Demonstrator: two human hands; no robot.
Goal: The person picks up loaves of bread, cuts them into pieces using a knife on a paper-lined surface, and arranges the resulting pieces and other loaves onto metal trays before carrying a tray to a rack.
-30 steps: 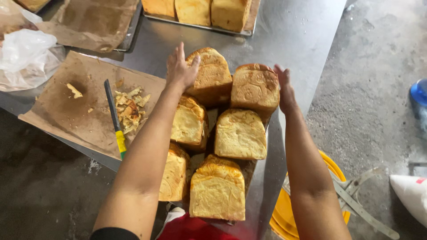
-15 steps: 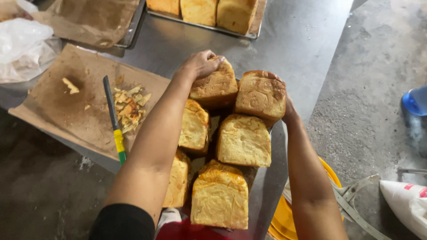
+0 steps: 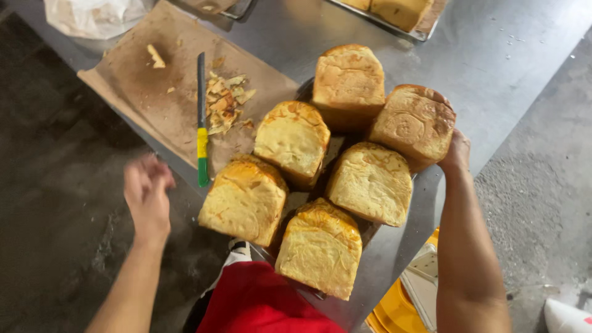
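Note:
Several golden-brown square bread loaves stand packed together on a dark tray (image 3: 369, 232) at the edge of a steel table (image 3: 493, 74). My right hand (image 3: 457, 152) cups the right side of the far-right loaf (image 3: 412, 123), fingers wrapped around its back. My left hand (image 3: 147, 191) is blurred and hangs off the table's left edge, over the dark floor. It holds nothing and its fingers are loosely curled. The loaf nearest it is the front-left loaf (image 3: 245, 198).
A knife with a green and yellow handle (image 3: 201, 117) lies on brown paper (image 3: 142, 92) beside crust scraps (image 3: 225, 102). A white plastic bag (image 3: 92, 15) sits at the far left, and another tray of loaves (image 3: 394, 12) at the back. A yellow tub (image 3: 394, 314) stands below right.
My left hand has come off the far loaf and pulled back off the table to the left. My right hand stays against the right loaf. The camera has moved closer.

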